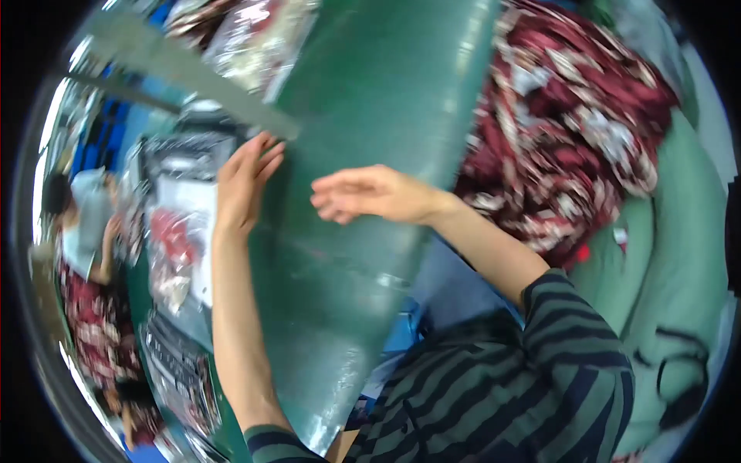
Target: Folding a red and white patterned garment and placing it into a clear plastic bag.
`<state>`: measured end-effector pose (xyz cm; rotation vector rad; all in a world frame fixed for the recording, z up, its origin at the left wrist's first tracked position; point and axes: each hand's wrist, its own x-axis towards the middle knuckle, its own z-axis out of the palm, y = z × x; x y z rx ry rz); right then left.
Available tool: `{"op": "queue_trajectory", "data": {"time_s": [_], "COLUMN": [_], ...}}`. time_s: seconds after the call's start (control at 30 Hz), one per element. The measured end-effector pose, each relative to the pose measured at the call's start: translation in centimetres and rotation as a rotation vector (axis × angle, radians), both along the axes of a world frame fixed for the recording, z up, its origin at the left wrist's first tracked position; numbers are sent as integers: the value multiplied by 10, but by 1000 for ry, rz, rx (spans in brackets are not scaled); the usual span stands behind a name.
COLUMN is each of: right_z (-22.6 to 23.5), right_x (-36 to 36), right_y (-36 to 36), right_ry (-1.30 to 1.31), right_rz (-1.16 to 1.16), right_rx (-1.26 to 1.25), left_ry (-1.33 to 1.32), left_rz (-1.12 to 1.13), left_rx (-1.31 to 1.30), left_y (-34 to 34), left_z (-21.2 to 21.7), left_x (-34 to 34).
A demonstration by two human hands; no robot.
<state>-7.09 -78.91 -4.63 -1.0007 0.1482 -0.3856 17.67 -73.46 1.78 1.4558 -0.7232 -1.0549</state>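
Observation:
My left hand [248, 181] is over the left side of the green tabletop [347, 100], its fingers stretched toward the foot of a grey metal post [266, 114]. Nothing shows in it; whether the fingertips touch the post I cannot tell. Over the middle of the table, my right hand [370, 193] is held with fingers loosely bent and apart, also with nothing visible in it. Left of my left forearm lies a clear plastic bag [174, 255] with something red and white inside.
To the right, a heap of dark red and cream patterned cloth [571, 131] rests on green padded material [648, 262]. More plastic packages [266, 46] lie at the far left, and a stack of dark packages [181, 370] nearer. Two people [89, 216] are at the left edge.

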Motion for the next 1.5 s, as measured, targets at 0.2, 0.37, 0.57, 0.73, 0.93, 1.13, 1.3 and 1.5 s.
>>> {"op": "queue_trajectory", "data": {"time_s": [0.2, 0.37, 0.57, 0.73, 0.93, 1.13, 1.3, 1.5], "right_z": [-47, -104, -121, -68, -44, -117, -63, 179], "right_x": [-253, -360, -389, -402, -416, -437, -452, -280], "right_y": [1, 15, 27, 4, -49, -44, -52, -9], "right_ry": [656, 1214, 1451, 1169, 1102, 1664, 366, -338], "right_rz": [-707, -1393, -1314, -1368, -1421, -1063, -1417, -1119], "right_rx": [-256, -988, -1378, -1173, -1261, -965, 85, -71], "left_ry": [181, 336, 323, 287, -8, -199, -242, -399], "left_rz": [-215, -248, -100, 49, 141, 171, 223, 169], "left_rx": [158, 215, 109, 102, 114, 23, 36, 12], "left_y": [107, 205, 295, 334, 344, 350, 357, 332], "left_z": [-12, -22, -30, -29, -26, -46, -57, -50], "left_x": [-71, -116, -150, -164, -185, -201, -200, -219]}}
